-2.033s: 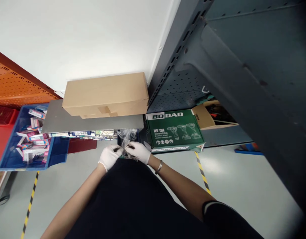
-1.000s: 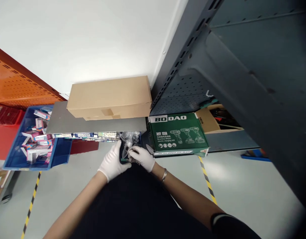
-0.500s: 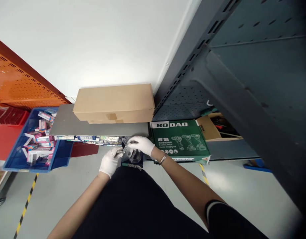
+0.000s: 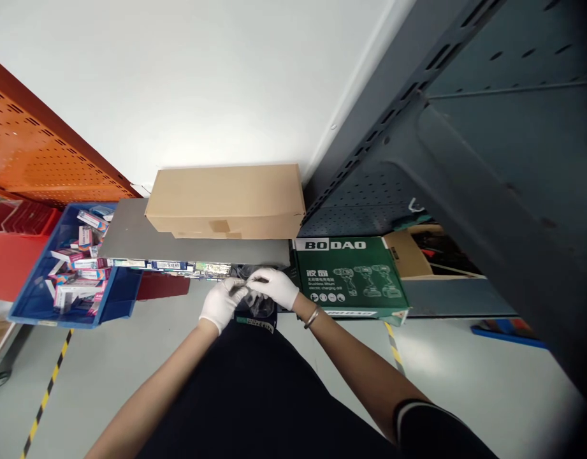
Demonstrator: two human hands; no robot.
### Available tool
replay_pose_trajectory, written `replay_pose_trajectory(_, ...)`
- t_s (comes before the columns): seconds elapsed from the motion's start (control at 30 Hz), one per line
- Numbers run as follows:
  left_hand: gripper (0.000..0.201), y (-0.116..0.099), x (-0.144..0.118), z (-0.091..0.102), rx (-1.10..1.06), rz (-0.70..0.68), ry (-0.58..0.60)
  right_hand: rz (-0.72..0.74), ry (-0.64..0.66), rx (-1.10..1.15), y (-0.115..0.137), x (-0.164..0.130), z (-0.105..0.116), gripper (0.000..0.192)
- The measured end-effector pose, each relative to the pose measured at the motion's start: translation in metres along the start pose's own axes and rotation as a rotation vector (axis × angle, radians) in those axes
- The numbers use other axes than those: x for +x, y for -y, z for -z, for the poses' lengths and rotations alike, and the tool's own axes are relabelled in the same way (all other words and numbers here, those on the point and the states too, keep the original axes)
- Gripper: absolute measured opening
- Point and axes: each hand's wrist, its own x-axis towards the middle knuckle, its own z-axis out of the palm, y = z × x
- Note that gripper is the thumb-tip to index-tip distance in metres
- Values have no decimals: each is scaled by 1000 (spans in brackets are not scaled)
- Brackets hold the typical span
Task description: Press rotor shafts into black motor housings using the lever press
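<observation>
My left hand [image 4: 222,303], in a white glove, is closed in a pinch at the left edge of a clear plastic bag [image 4: 261,306]. From the right, my right hand [image 4: 276,287], also gloved in white, pinches the top of the same bag, and its fingertips almost meet those of the left. Greyish contents show through the plastic, but I cannot make out what they are. The bag sits in the mouth of a small dark box [image 4: 255,322] close against my body. Immediately right of my right hand lies a green BODAO drill box [image 4: 355,275].
A long brown carton [image 4: 226,194] rests on a grey shelf [image 4: 123,233]. To the left, a blue bin [image 4: 28,299] holds several small boxes. Grey shelving [image 4: 369,146] rises close on the right, with an open carton [image 4: 408,255] of dark items behind the drill box.
My left hand has moved slightly right and up, bringing its fingertips nearer to the right hand's at the bag. The view has shifted a little.
</observation>
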Motion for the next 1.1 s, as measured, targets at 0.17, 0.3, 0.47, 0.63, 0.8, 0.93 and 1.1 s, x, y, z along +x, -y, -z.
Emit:
replay_pose_trajectory(0.17, 10, -12, 11, -5, 65, 40, 7, -3, -25, -66, 0, 1, -1, 7)
replay_pose_trajectory(0.3, 14, -8, 9, 4, 169, 49, 20, -59, -122, -149, -2, 1, 1, 16)
replay_pose_trajectory(0.47, 24, 11, -13, 28, 396, 6, 35, -114, -147, -296, -11, -3, 8, 22)
replay_pose_trajectory(0.63, 36, 6, -23, 10, 548, -379, 234, -118, -35, -392, -16, 1, -9, 16)
replay_pose_trajectory(0.8, 60, 2, 2, -32, 693, -489, 319, -167, -116, -339, -6, -16, -21, 30)
replay_pose_trajectory(0.93, 66, 0, 20, -60, 775, -408, 264, -283, -323, -133, -9, -65, -26, 42)
replay_pose_trajectory(1.1, 72, -17, 39, -82, 772, -292, 186, -486, -305, 333, -27, -103, -56, 56)
